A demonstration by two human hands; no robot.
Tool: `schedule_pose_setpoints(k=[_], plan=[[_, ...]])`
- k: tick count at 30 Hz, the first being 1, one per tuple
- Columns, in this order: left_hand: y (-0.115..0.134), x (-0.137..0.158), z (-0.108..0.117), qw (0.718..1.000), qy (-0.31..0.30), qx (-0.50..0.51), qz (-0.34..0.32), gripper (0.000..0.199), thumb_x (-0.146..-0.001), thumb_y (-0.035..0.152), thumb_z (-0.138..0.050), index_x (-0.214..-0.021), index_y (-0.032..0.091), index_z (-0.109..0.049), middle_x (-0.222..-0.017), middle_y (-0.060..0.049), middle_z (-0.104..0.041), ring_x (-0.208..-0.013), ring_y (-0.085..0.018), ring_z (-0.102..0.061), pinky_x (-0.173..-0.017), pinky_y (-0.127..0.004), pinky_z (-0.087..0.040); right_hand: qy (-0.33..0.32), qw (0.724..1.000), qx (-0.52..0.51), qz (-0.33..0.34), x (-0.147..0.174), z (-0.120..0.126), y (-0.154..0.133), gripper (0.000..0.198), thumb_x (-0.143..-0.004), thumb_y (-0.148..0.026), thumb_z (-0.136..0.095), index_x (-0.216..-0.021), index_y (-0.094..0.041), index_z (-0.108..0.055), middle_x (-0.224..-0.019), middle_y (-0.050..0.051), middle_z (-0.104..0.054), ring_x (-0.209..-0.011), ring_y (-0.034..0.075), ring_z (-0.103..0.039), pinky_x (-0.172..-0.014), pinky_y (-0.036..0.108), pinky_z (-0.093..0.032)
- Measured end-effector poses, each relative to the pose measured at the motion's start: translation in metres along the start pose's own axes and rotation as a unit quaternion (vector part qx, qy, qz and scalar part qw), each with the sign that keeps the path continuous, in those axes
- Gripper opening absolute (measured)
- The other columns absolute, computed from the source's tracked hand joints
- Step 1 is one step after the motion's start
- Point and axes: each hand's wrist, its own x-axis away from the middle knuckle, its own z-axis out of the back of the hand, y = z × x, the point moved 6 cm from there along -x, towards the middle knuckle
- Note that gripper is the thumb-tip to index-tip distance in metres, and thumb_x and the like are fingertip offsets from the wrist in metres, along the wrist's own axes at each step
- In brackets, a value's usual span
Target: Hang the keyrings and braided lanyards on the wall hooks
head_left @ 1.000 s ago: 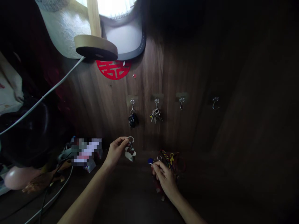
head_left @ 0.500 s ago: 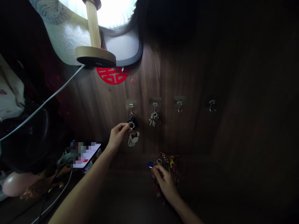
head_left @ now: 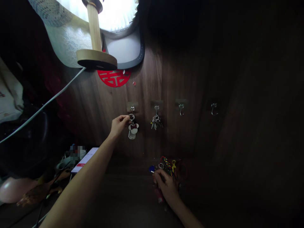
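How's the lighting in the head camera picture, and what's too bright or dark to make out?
In the head view, the lampshade is blown out to white; head view again, light fades rightward, leaving the rightmost hook dim and the right edge nearly black; same head view, the mouse-shaped charm by the left hand shows clearly, but things under the right hand are murky.

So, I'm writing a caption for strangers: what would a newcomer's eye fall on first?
Probably the glaring lamp at upper left. Just below it, a red cutout stands out on the dark wall. Then the left hand, holding a ring with a white charm by the leftmost hook.
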Motion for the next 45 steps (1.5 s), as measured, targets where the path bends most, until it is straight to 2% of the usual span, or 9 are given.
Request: schedule_pose_setpoints(k=[6, 18, 25, 31, 35, 39, 42, 45], plan=[[-0.007, -0.003, 0.003, 1.000, 0.006, -0.021, 0.014, 0.033, -0.053, 0.041, -0.075, -0.067, 0.013, -0.066, -0.053, 0.002, -0.063, -0.053, -0.012, -0.060, -0.054, -0.022, -0.045, 0.002, 1.000, -0.012, -0.016, 0.000, 0.000, 0.002, 0.035, -0.083, -0.049, -0.046, -0.067, -0.019, -0.057, -0.055, -0.003, -0.054, -0.052, 0.012, -0.051, -0.050, 0.020, -0.039], [-0.018, 0.015, 0.007, 0.999, 0.036, -0.024, 0.010, 0.039, -0.053, 0.044, -0.075, -0.076, 0.014, -0.065, -0.064, 0.001, -0.065, -0.059, -0.012, -0.059, -0.055, -0.021, -0.043, 0.001, 1.000, -0.022, -0.009, 0.001, 0.002, -0.004, 0.039, -0.083, -0.054, -0.043, -0.068, -0.020, -0.055, -0.056, -0.003, -0.052, -0.055, 0.013, -0.052, -0.051, 0.021, -0.040], [-0.044, 0.046, 0.016, 0.998, 0.055, -0.020, 0.035, 0.038, -0.056, 0.043, -0.072, -0.078, 0.014, -0.063, -0.064, 0.002, -0.063, -0.059, -0.011, -0.058, -0.058, -0.021, -0.044, 0.015, 1.000, -0.006, 0.014, 0.002, 0.008, -0.008, 0.038, -0.085, -0.051, -0.043, -0.067, -0.019, -0.055, -0.058, -0.002, -0.054, -0.057, 0.013, -0.052, -0.055, 0.022, -0.040], [-0.079, 0.085, 0.019, 0.996, 0.056, -0.032, 0.068, 0.039, -0.056, 0.046, -0.071, -0.077, 0.014, -0.063, -0.063, 0.003, -0.061, -0.058, -0.011, -0.057, -0.059, -0.022, -0.045, 0.074, 0.994, -0.083, -0.019, 0.003, 0.025, -0.007, 0.038, -0.081, -0.054, -0.048, -0.074, -0.018, -0.058, -0.056, -0.003, -0.052, -0.047, 0.010, -0.045, -0.045, 0.021, -0.036], [-0.102, 0.113, 0.010, 0.995, 0.045, -0.047, 0.081, 0.039, -0.059, 0.050, -0.067, -0.077, 0.015, -0.061, -0.067, 0.001, -0.062, -0.062, -0.012, -0.059, -0.060, -0.024, -0.047, 0.161, 0.974, -0.155, -0.046, 0.003, 0.046, -0.004, 0.037, -0.077, -0.055, -0.053, -0.075, -0.018, -0.058, -0.056, -0.003, -0.051, -0.044, 0.010, -0.042, -0.042, 0.021, -0.034], [-0.119, 0.140, -0.008, 0.992, 0.007, -0.086, 0.087, 0.033, -0.066, 0.045, -0.063, -0.080, 0.015, -0.062, -0.068, 0.000, -0.064, -0.063, -0.014, -0.061, -0.061, -0.025, -0.048, 0.238, 0.947, -0.207, -0.059, 0.003, 0.065, -0.005, 0.034, -0.074, -0.052, -0.058, -0.073, -0.018, -0.057, -0.056, -0.003, -0.051, -0.045, 0.009, -0.042, -0.041, 0.020, -0.033], [-0.126, 0.158, -0.024, 0.988, -0.030, -0.126, 0.084, 0.025, -0.069, 0.037, -0.061, -0.083, 0.016, -0.064, -0.072, -0.002, -0.067, -0.070, -0.017, -0.063, -0.064, -0.026, -0.049, 0.252, 0.938, -0.229, -0.063, 0.001, 0.075, -0.014, 0.032, -0.075, -0.050, -0.059, -0.074, -0.018, -0.057, -0.057, -0.003, -0.052, -0.044, 0.008, -0.042, -0.040, 0.019, -0.033], [-0.132, 0.169, -0.042, 0.981, -0.078, -0.162, 0.078, 0.021, -0.074, 0.028, -0.056, -0.089, 0.018, -0.065, -0.084, -0.004, -0.071, -0.079, -0.019, -0.065, -0.072, -0.028, -0.050, 0.216, 0.944, -0.239, -0.065, -0.005, 0.080, -0.025, 0.031, -0.074, -0.048, -0.060, -0.074, -0.017, -0.058, -0.057, -0.003, -0.053, -0.042, 0.007, -0.041, -0.040, 0.019, -0.032]])
